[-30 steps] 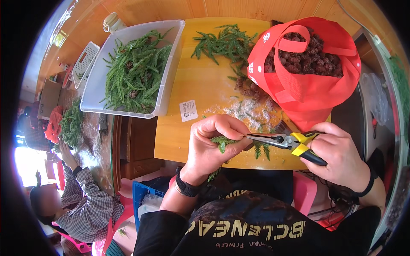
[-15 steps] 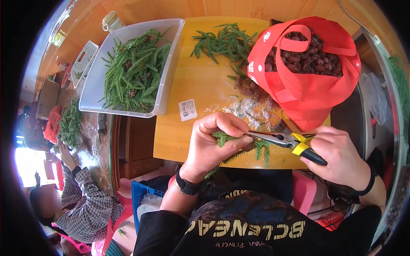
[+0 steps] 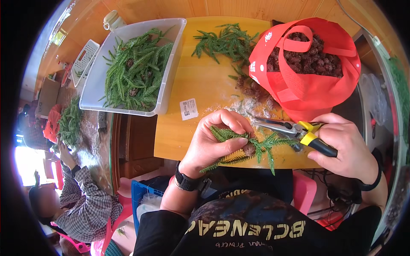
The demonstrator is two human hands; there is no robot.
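Between its thumb and fingers, my left hand [image 3: 220,141] pinches a green artificial pine sprig [image 3: 269,146]. A small brown pine cone [image 3: 249,149] sits among its needles, partly covered by the fingers. My right hand [image 3: 341,145] is wrapped round the yellow-and-black handles of needle-nose pliers [image 3: 305,131]. Their jaws are parted and point left, just above the sprig and apart from the cone. Whitish flakes [image 3: 250,106] lie scattered on the yellow table [image 3: 175,141] beyond my hands.
Pine sprigs with cones fill a clear plastic bin [image 3: 171,81] at left. A red bag [image 3: 294,100] of pine cones stands at right. Loose green sprigs [image 3: 226,42] lie at the back, near a white label [image 3: 188,109]. Another person [image 3: 85,209] works at a table on the left.
The pliers have drawn back right from my left fingertips, and their jaws have parted. The sprig has turned in my left hand, showing more needles and the cone.
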